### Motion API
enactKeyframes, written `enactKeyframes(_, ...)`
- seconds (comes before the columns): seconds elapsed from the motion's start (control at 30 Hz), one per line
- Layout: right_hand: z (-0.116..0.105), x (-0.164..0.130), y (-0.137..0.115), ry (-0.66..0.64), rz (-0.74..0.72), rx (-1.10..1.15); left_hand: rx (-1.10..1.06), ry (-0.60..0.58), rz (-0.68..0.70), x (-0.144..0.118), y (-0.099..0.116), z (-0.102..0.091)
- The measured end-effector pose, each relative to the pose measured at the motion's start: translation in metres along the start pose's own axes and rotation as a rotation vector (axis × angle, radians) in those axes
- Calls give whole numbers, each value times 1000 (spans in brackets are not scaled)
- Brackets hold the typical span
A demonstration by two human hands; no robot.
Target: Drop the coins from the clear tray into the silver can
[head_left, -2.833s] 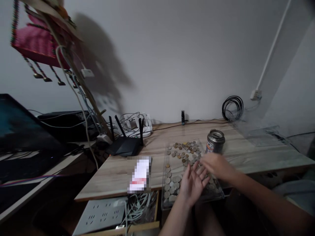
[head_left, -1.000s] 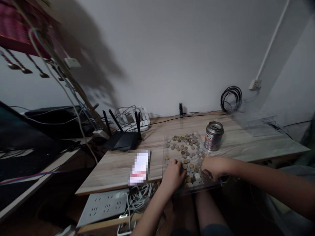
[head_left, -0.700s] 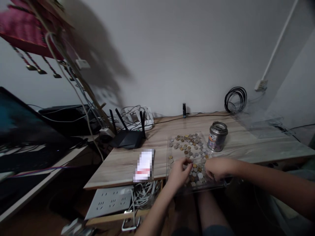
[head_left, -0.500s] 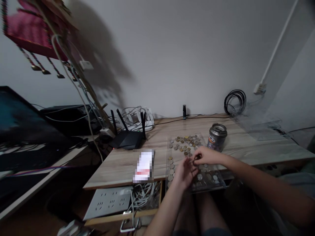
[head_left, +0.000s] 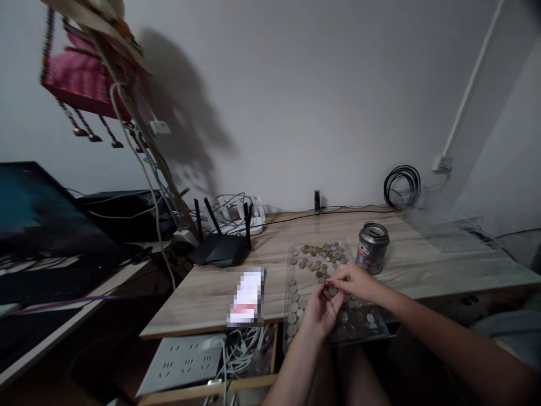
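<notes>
Though we couldn't tell whether our half-curled left hand (head_left: 322, 313) or right hand (head_left: 354, 282) gripped anything, the round silvery-brassy metal coins (head_left: 319, 274) seemed light, slippery, best pinched edgewise.

We can read no word, brand or number with certainty anywhere in this view. On the squat dark-grey metal tin with a slotted lid (head_left: 372, 251) we make out a printed orange, white and purple picture, too small for us to pick out lettering, while the bright white rectangular phone-like screen (head_left: 246, 296) is pixelated, its red band illegible to us. The stamped faces of the round silver- and gold-coloured metal coins (head_left: 320, 274) are likewise too small to read.
</notes>
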State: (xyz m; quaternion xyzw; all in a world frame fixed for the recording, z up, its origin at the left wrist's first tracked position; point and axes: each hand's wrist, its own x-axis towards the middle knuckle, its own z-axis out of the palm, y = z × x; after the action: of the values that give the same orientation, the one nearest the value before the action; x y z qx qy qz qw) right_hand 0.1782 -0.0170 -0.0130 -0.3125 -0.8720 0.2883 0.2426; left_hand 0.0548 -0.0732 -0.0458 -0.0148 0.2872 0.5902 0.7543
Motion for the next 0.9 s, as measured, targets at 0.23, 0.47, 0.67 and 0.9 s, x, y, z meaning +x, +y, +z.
enactKeyframes(0.23, -62, 10, 13, 571, 151, -186, 62, 41, -21, -1, 1, -2)
enactKeyframes(0.47, -144, 22, 66, 609, 616, -608, 216, -28, 89, 2, -1, -10)
enactKeyframes(0.67, -117, 18, 40, 604, 563, -701, 344, -61, 76, 1, -4, -7)
enactKeyframes(0.9, -14, -2, -12, 126, 107, -257, 566, -163, 175, 1, -9, -6)
